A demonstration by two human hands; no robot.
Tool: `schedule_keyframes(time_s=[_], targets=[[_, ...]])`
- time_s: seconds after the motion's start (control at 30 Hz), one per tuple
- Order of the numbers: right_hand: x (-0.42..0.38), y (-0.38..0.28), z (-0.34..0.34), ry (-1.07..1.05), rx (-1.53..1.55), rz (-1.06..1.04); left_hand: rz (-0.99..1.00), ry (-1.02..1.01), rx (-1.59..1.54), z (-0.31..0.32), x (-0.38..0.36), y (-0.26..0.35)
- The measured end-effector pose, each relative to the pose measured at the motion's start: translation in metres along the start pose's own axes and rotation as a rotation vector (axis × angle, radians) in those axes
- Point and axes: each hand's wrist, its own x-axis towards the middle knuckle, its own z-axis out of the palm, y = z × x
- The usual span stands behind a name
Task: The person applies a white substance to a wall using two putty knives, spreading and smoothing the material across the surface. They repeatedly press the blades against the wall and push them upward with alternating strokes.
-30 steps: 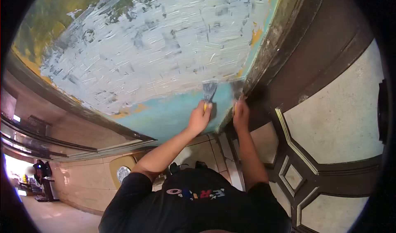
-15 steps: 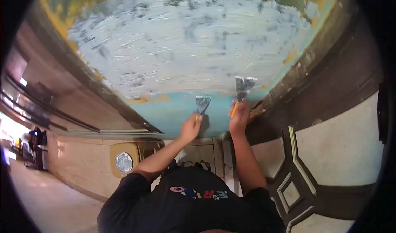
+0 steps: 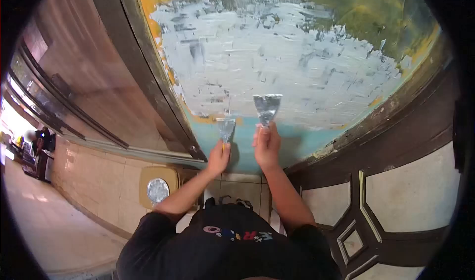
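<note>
My left hand (image 3: 217, 160) is closed around the handle of a putty knife (image 3: 226, 127), its blade pointing up in front of the pale blue lower strip of wall. To its right, my right hand (image 3: 267, 145) grips a second, wider putty knife (image 3: 267, 106). White paste smears that blade, and its edge overlaps the bottom of the white-coated area. The wall panel (image 3: 257, 62) carries a broad, uneven layer of white filler with grey patches, over a green and yellow surface that shows at the top and sides.
On the floor at lower left stands a tan stool (image 3: 146, 173) with a round container of white paste (image 3: 158, 190) on it. A dark wooden frame (image 3: 148, 77) borders the panel on the left; a dark door with pale panels (image 3: 405, 191) is at right.
My view has turned, so the wall has shifted right. The right hand's putty knife has moved left, closer to the left one. Both hands keep their grip.
</note>
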Motion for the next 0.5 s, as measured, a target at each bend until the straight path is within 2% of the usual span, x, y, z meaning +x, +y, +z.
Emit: schedule_keyframes(time_s=[0.07, 0.17, 0.2, 0.23, 0.3, 0.33, 0.37, 0.43, 0.47, 0.5], targets=[[-0.001, 0.013, 0.015, -0.032, -0.193, 0.12, -0.067, -0.05, -0.035, -0.01, -0.011, -0.002], [-0.083, 0.086, 0.018, -0.094, -0.104, 0.356, -0.06, -0.028, -0.113, -0.044, -0.011, 0.034], [-0.104, 0.1, 0.015, -0.126, -0.048, 0.464, 0.054, 0.028, -0.188, -0.059, 0.002, 0.054], [-0.103, 0.099, 0.015, -0.129, -0.053, 0.457, 0.167, 0.09, -0.262, -0.071, 0.017, 0.066], [-0.108, 0.085, 0.017, -0.152, -0.02, 0.333, 0.123, 0.078, -0.265, -0.087, 0.044, 0.072], [-0.098, 0.068, 0.021, -0.153, -0.021, 0.342, 0.079, 0.062, -0.267, -0.092, 0.047, 0.07], [-0.068, 0.042, 0.026, -0.146, 0.021, 0.296, 0.076, 0.06, -0.27, -0.09, 0.044, 0.046], [-0.029, 0.001, 0.035, -0.137, 0.058, 0.229, 0.085, -0.052, 0.07, -0.078, 0.038, -0.018], [-0.014, -0.015, 0.043, -0.119, 0.076, 0.125, 0.019, -0.094, 0.04, -0.084, 0.019, -0.014], [-0.005, -0.024, 0.048, -0.097, 0.095, 0.023, 0.057, -0.065, 0.102, -0.085, 0.003, -0.025]])
